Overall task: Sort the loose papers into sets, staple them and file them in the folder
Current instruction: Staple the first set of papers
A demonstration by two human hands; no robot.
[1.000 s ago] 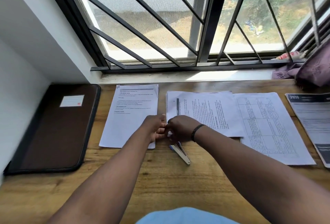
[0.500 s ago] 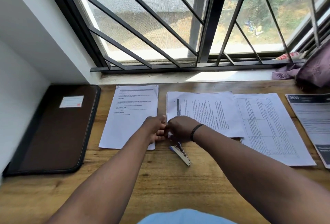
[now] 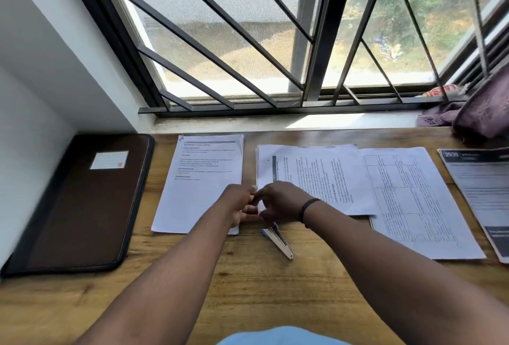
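We see a wooden desk (image 3: pixel 248 289) running under a barred window (image 3: pixel 275 41), with a white wall (image 3: pixel 41 69) on the left. At the desk's left end lies a dark brown folder (image 3: pixel 82 207), closed and flat, with a white label (image 3: pixel 109 160) on its cover. Just beside it, to the right, rests a portrait set of printed papers (image 3: pixel 198 179). Further right lies a sideways stack of printed papers (image 3: pixel 316 176), its right edge overlapping a sheet with a printed table (image 3: pixel 413 201). At the far right edge a dark-headed printed sheet (image 3: pixel 479 196) is partly cut off. A purple cloth (image 3: pixel 484 110) is bunched on the sill at the right.

Both forearms reach in from below and meet at the near left corner of the sideways stack. The left hand (image 3: pixel 239 204) has its fingers curled, touching that corner and the right hand. The right hand (image 3: pixel 281 201), with a black band (image 3: pixel 308 208) on its wrist, covers the corner with fingers curled down; we think both pinch the paper corner, though the exact grip is hidden. A stapler (image 3: pixel 279 242) pokes out from under the right hand, lying on the desk and pointing toward us; whether the hand grips it we cannot tell. A light blue garment (image 3: pixel 275 337) shows at the bottom edge.
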